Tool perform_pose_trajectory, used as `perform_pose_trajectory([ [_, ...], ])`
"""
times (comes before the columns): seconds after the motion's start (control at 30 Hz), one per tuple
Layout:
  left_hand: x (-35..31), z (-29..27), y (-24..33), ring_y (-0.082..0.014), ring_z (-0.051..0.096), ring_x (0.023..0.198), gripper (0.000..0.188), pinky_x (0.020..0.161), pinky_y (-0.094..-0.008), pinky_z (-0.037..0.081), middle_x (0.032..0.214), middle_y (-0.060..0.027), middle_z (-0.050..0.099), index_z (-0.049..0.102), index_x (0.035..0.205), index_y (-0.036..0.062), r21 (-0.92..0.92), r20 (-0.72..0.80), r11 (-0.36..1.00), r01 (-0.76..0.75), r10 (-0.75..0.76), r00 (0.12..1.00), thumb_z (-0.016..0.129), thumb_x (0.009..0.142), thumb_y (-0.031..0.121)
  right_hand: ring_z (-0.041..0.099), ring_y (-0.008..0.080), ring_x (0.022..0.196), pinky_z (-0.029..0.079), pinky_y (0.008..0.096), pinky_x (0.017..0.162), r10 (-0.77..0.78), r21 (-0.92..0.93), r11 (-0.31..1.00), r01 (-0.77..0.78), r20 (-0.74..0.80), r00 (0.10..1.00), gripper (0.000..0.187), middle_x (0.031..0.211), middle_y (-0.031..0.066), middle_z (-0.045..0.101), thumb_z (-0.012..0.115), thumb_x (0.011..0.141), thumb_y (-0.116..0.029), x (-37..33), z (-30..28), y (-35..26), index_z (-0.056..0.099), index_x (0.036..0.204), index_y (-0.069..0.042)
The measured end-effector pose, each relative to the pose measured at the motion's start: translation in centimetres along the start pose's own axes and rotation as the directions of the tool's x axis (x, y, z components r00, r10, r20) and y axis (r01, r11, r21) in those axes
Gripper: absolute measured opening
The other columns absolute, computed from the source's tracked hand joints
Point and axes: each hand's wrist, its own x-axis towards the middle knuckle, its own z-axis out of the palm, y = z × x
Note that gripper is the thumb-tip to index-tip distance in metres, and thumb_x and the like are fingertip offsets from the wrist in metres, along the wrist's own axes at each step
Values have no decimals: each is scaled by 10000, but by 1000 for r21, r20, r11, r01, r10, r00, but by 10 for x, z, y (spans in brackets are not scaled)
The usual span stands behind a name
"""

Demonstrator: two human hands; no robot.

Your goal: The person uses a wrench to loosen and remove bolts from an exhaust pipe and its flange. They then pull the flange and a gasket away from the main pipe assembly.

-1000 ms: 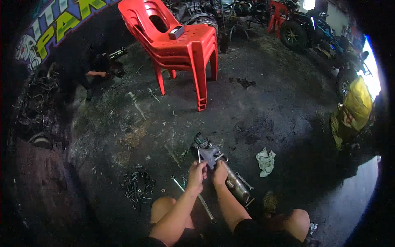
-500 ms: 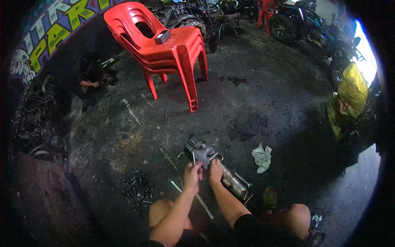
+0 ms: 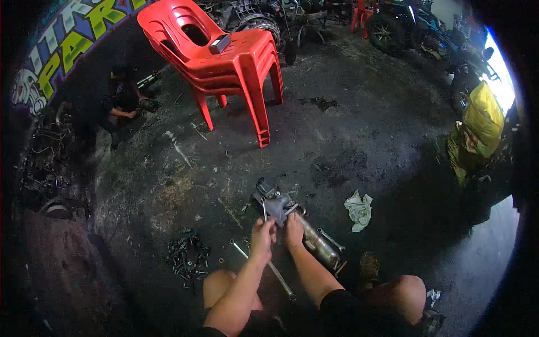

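A grey metal engine part (image 3: pixel 276 206) with a dark fitting at its far end lies on the floor before me, joined to a dull silvery cylinder (image 3: pixel 318 242) on its near right. My left hand (image 3: pixel 262 237) is closed on a slim spanner (image 3: pixel 265 209), which points up against the part's left side. At the joint with the cylinder, my right hand (image 3: pixel 294 230) has its fingers curled in; a short pale bar (image 3: pixel 291 209) shows just past them, and what they grip is partly hidden. A long spanner (image 3: pixel 264 271) lies below my left wrist.
Left of my knee is a pile of dark bolts (image 3: pixel 188 255). A shorter spanner (image 3: pixel 331 240) and a crumpled pale cloth (image 3: pixel 358 210) lie to the right. Stacked red chairs (image 3: pixel 238 62) stand ahead; another person (image 3: pixel 124 101) crouches far left. A yellow sack (image 3: pixel 483 121) stands right.
The whole view has shifted slightly, with the chairs a little higher in it. Both hands keep nearly the same hold on the spanner and the part.
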Motion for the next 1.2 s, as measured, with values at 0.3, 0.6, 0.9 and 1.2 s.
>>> perform_pose_trajectory([
  [0.3,-2,2,5,-60,417,545,117,458,-201,317,687,28,481,554,887,82,-25,-22,999,38,-38,999,586,828,178,570,328,812,478,420,663,-138,-60,990,130,-157,978,182,883,138,516,518,762,-49,-7,-3,-15,498,943,-48],
  [0.6,-5,8,6,-49,420,551,109,454,-188,321,669,29,481,526,821,113,-36,-5,999,15,-16,1000,576,853,204,563,319,785,446,426,618,-90,-77,994,84,-82,993,120,855,137,519,517,801,-85,-4,5,-3,483,913,-62],
  [0.9,-5,7,-1,-46,424,548,112,457,-191,319,663,33,480,525,833,127,-45,13,999,-18,19,1000,585,844,221,547,368,756,422,462,634,-164,71,983,171,-98,982,190,808,178,524,535,826,-173,-2,-4,-3,497,943,-27],
  [1.2,-13,16,10,-52,418,530,114,455,-198,314,653,41,482,532,850,129,-29,10,1000,-5,6,1000,588,844,228,539,341,782,394,442,640,-282,-173,953,248,-217,934,177,861,159,526,539,814,-192,-1,11,22,479,901,-50],
])
